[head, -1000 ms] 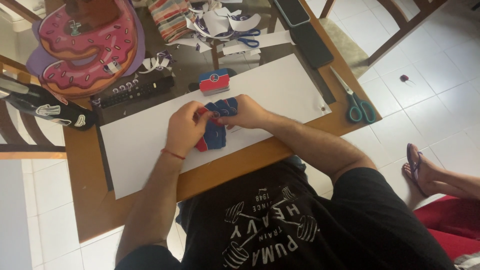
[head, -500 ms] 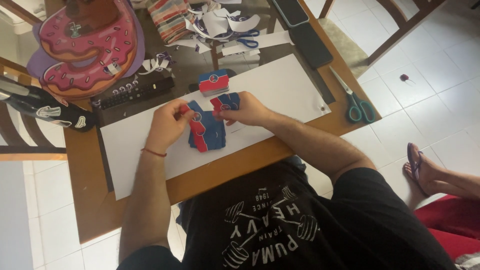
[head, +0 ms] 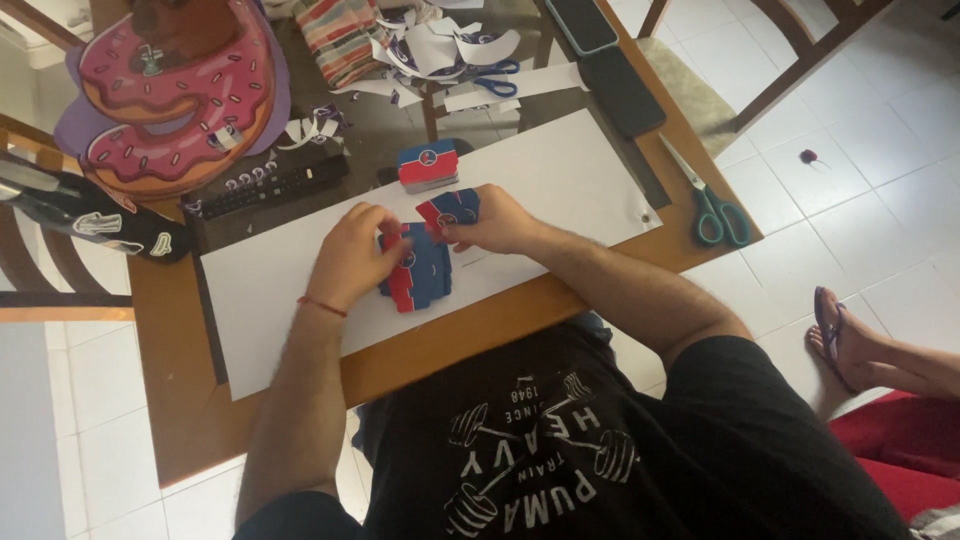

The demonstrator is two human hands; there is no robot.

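Observation:
A flat blue and red paper cut-out lies on a large white sheet on the wooden table. My left hand grips its left side. My right hand pinches its upper right flap, which is folded up. A small folded blue and red paper box stands just beyond my hands on the white sheet.
Green-handled scissors lie at the table's right edge. Blue-handled scissors sit among paper scraps at the back. A large pink donut-shaped cut-out is at the back left, with a black remote and two dark phones. Another person's foot is on the tiled floor at right.
My left hand has shifted slightly right along the cut-out, and the upper right flap is bent up further under my right hand.

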